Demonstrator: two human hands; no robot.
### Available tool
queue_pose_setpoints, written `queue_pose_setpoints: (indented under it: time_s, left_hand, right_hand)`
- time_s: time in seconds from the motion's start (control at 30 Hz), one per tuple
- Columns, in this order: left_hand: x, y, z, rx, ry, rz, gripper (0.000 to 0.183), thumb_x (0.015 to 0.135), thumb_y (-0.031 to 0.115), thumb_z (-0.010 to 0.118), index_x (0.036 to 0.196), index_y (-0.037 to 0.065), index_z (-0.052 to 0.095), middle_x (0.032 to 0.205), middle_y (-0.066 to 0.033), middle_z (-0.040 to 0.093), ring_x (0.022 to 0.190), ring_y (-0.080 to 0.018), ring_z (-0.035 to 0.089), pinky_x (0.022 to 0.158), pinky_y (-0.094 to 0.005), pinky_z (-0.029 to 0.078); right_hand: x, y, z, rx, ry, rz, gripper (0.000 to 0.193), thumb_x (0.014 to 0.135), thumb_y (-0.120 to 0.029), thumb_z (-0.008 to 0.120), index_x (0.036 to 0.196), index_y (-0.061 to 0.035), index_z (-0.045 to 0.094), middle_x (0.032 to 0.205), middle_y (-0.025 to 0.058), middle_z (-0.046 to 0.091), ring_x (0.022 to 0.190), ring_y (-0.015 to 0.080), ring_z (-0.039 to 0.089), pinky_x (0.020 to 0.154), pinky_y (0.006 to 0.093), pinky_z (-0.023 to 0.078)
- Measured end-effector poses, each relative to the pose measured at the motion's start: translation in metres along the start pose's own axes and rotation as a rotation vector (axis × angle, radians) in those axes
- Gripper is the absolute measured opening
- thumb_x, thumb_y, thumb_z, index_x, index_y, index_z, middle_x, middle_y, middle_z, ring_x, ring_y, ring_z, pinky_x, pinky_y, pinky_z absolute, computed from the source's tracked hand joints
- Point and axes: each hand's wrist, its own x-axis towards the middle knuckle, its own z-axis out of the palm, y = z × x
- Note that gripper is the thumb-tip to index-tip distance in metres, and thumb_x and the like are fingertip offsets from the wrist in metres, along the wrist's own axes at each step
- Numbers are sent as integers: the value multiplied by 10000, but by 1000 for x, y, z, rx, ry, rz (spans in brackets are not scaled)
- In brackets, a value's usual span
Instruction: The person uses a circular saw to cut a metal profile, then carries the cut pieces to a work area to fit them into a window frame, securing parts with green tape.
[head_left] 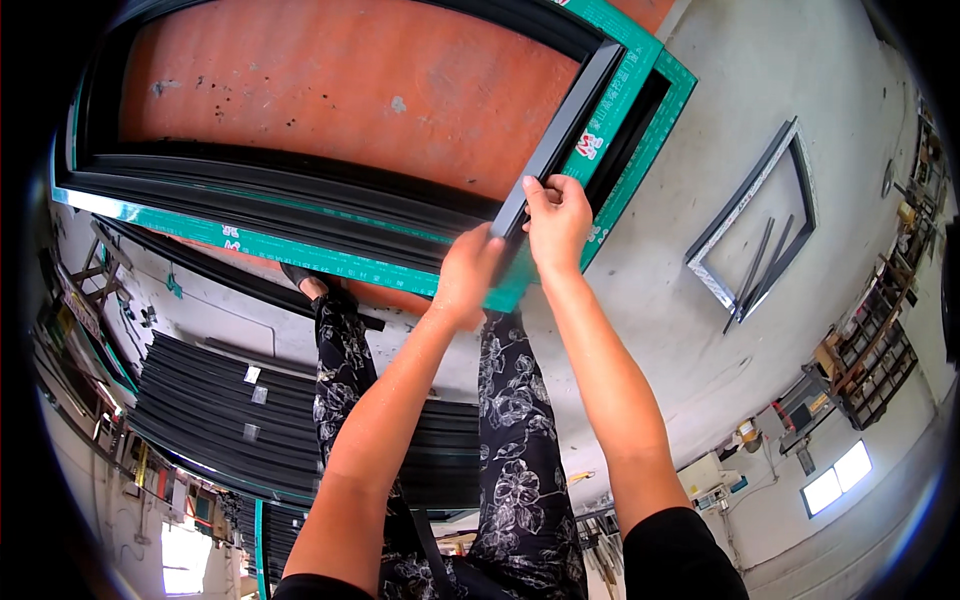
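A large black window frame (300, 172) with green film on its faces lies in front of me. Along its right inner side runs a long strip (572, 110) with a grey top face and black edges. My right hand (560, 222) is closed on this strip near its lower end, thumb on top and fingers curled at its right edge. My left hand (470, 268) is at the frame's near right corner, its thumb by the strip's end. Motion blurs that hand, and its other fingers are mostly hidden. Green film (515, 280) shows between my wrists.
An orange-red surface (350, 80) shows through the frame. On the pale floor to the right lies a smaller frame (745, 200) with two loose dark bars (765, 262). Dark profiles (220, 410) are stacked at the lower left. A rack (870, 350) lines the right wall.
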Motion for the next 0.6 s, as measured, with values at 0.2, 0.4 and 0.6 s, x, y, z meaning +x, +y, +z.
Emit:
queue_pose_setpoints:
  time_s: [0.2,0.4,0.6]
  left_hand:
    - [29,-13,-18,-259,-210,-207,411,969,205,601,1300,-34,553,1075,-68,665,970,-119,583,874,-269,463]
    - [36,-4,-20,-354,-279,-286,446,950,192,635,1308,-58,541,1159,-104,658,1058,-154,596,961,-295,448]
    - [35,-12,-17,-424,-237,-305,413,919,161,664,1258,-57,576,1126,-116,674,1013,-155,618,905,-286,476]
  right_hand:
    - [4,31,-35,-142,61,-231,190,841,-80,686,1006,-10,623,996,100,603,778,185,636,731,326,520]
    - [23,53,-49,-284,19,-252,272,864,-172,698,1023,12,576,958,128,619,804,227,633,777,376,513]
    - [24,49,-38,-278,-155,-133,350,861,-264,733,904,-7,499,715,121,600,644,266,595,622,397,472]
